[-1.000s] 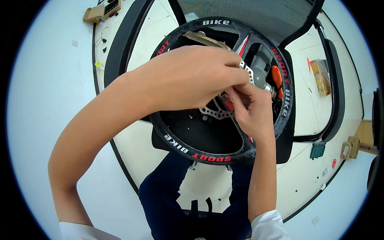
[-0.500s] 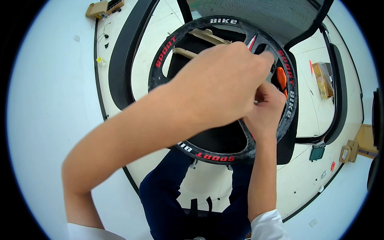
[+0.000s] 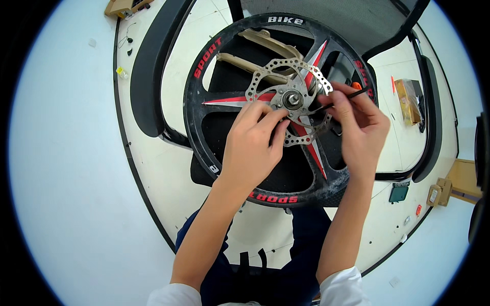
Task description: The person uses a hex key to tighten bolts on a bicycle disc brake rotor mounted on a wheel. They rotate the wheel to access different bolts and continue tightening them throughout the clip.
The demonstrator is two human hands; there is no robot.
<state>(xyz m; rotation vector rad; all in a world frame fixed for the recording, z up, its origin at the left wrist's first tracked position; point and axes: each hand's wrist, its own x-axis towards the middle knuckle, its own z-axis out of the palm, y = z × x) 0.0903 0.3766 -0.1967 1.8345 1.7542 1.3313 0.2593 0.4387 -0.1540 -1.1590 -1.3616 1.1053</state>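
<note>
A black wheel [image 3: 192,120] with red and silver star-shaped spokes lies flat on the office chair's seat. On its hub sits a silver disc brake rotor [image 3: 285,64], perforated around its edge, with a threaded axle [image 3: 292,99] in the centre. My left hand [image 3: 250,145] rests its curled fingertips at the rotor's lower-left centre; whatever they pinch there is hidden. Beside the rotor's right edge, my right hand [image 3: 363,133] grips a thin black hex key [image 3: 359,93] between thumb and fingers. One end of the key points toward the rotor's centre.
Beige metal arms [image 3: 270,45] show beneath the wheel. Armrests [image 3: 148,71] flank the chair, with a mesh backrest [image 3: 326,20] behind. An orange object [image 3: 356,85] is partly behind my right hand. A yellow box [image 3: 407,102] and cardboard boxes [image 3: 440,193] are on the floor at right.
My left hand has drawn back from across the wheel to the rotor's lower left, uncovering the rotor and hub. My right hand has shifted right, and the hex key now shows in it.
</note>
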